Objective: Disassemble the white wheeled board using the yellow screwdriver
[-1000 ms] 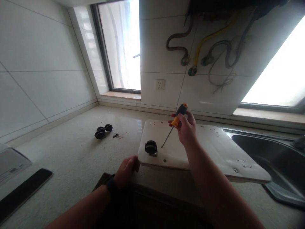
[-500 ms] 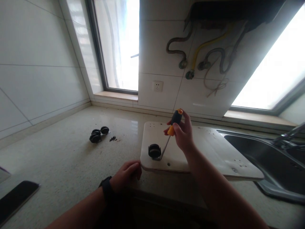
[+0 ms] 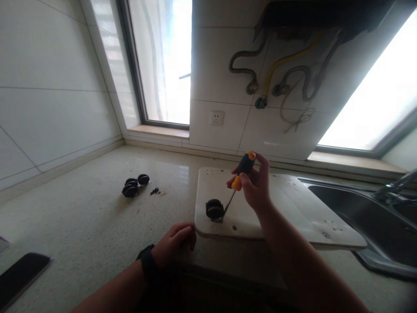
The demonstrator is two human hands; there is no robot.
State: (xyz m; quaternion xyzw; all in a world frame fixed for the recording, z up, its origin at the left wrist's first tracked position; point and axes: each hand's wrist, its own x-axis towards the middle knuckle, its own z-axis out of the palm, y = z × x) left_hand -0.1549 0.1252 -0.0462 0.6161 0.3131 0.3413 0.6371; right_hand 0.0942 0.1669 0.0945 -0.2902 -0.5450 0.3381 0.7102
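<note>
A white board (image 3: 293,204) lies flat on the stone countertop (image 3: 81,221). A black caster wheel (image 3: 214,209) is mounted near its front left corner. My right hand (image 3: 256,184) grips a screwdriver (image 3: 243,169) with a black and orange handle; its shaft slants down to the caster's base plate. My left hand (image 3: 174,243), a dark watch on the wrist, rests on the countertop with its fingers touching the board's front left corner.
Two loose black casters (image 3: 133,186) and a small heap of screws (image 3: 154,191) lie on the countertop to the left. A steel sink (image 3: 365,217) with a tap sits at right. A dark flat object (image 3: 19,276) lies at far left. Hoses hang on the tiled wall.
The screwdriver tip came down from above the board onto the caster's base plate. My left hand stayed at the board's corner. The view shifted slightly.
</note>
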